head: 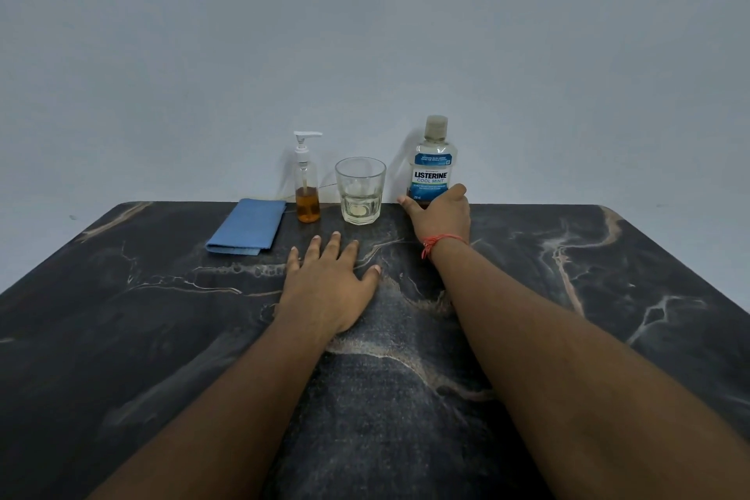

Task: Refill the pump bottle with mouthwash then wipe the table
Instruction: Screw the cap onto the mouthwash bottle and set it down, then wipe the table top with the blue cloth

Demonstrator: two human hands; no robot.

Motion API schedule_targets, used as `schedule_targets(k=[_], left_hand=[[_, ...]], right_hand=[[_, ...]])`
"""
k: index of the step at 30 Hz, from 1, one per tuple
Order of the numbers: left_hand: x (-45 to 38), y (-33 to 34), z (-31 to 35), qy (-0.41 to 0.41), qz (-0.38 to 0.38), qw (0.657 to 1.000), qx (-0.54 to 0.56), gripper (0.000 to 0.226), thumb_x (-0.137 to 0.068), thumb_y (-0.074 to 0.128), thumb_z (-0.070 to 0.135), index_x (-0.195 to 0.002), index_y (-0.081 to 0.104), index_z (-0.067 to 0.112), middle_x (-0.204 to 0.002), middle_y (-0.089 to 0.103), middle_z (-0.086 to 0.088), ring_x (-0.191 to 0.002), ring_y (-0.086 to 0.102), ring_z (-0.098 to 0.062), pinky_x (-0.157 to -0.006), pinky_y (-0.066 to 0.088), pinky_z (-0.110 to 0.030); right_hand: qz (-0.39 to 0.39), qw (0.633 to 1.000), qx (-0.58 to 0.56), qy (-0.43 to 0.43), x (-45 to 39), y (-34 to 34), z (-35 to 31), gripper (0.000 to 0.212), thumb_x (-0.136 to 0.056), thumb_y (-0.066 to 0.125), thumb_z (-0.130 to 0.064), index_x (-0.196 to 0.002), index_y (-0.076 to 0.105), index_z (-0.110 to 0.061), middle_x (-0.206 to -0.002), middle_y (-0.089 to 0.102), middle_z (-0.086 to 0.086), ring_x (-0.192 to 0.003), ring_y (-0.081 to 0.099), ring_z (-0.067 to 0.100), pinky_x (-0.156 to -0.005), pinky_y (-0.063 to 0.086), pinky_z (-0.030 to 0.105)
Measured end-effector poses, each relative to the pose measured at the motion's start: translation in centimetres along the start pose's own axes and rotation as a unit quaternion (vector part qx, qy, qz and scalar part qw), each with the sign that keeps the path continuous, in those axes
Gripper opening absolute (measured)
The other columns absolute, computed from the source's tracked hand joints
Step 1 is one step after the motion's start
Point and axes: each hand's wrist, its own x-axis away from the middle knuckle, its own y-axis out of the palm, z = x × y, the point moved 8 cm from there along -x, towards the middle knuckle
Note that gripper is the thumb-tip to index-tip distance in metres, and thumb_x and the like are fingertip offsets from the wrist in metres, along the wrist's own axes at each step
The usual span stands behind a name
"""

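Dark marbled table (pixel 608 296) | our right hand (pixel 440 215) grips labelled clear mouthwash bottle (pixel 435 162) at 1 o'clock for uncapping | left hand (pixel 330 284) flat, empty, steadying us.

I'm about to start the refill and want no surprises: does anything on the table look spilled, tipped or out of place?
Nothing stands out. The pump bottle, glass and mouthwash bottle stand upright in a row at the table's far edge, the blue cloth lies folded, and no spill shows. The right hand grips the capped mouthwash bottle.
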Motion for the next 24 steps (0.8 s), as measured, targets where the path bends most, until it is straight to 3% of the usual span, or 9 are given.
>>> schedule_targets(k=[5,10,13,19,24], left_hand=[[1.0,-0.9,-0.1,-0.019,0.002,1.0,-0.001,0.077,-0.091,0.009,0.071,-0.157,0.017,0.032,-0.167,0.009,0.0,-0.153,0.005,-0.028,-0.12,-0.001,-0.057],[5.1,-2.3,-1.5,-0.008,-0.022,1.0,-0.017,0.069,-0.096,0.014,0.066,-0.157,0.014,0.033,-0.168,0.003,0.0,-0.153,0.001,-0.027,-0.119,-0.004,-0.06],[8.5,-3.2,-5.0,-0.023,-0.049,0.998,-0.033,0.069,-0.097,0.015,0.064,-0.158,0.01,0.033,-0.168,-0.002,0.0,-0.153,-0.002,-0.027,-0.119,-0.004,-0.061],[13.8,-4.9,-14.6,-0.105,-0.072,0.992,-0.015,0.068,-0.098,0.014,0.064,-0.159,0.008,0.032,-0.168,-0.007,-0.001,-0.153,-0.005,-0.029,-0.119,-0.003,-0.061],[14.9,-5.5,-19.0,-0.137,-0.026,0.99,-0.006,0.069,-0.097,0.012,0.064,-0.158,0.013,0.032,-0.168,0.002,-0.001,-0.153,-0.001,-0.028,-0.12,-0.002,-0.058]], right_hand=[[-0.061,0.998,-0.01,-0.029,4.0,-1.1,0.1,0.083,-0.08,0.067,-0.06,-0.136,0.034,-0.008,-0.142,0.042,0.015,-0.136,0.038,0.032,-0.11,0.039,0.05],[-0.147,0.974,0.08,-0.153,11.2,-1.3,-2.2,0.069,-0.088,0.061,-0.055,-0.139,0.04,-0.012,-0.147,0.041,0.01,-0.139,0.037,0.026,-0.113,0.037,0.046],[-0.175,0.961,0.087,-0.194,15.2,-0.9,-4.2,0.056,-0.089,0.062,-0.05,-0.13,0.047,-0.015,-0.138,0.047,0.007,-0.13,0.045,0.023,-0.11,0.04,0.042],[-0.237,0.929,0.153,-0.237,20.1,2.3,-8.8,0.058,-0.091,0.058,-0.051,-0.137,0.045,-0.017,-0.147,0.041,0.004,-0.131,0.045,0.024,-0.108,0.042,0.041],[-0.268,0.914,0.171,-0.251,21.6,7.5,-11.7,0.069,-0.092,0.059,-0.05,-0.147,0.037,-0.016,-0.158,0.028,0.01,-0.144,0.03,0.027,-0.117,0.031,0.041]])
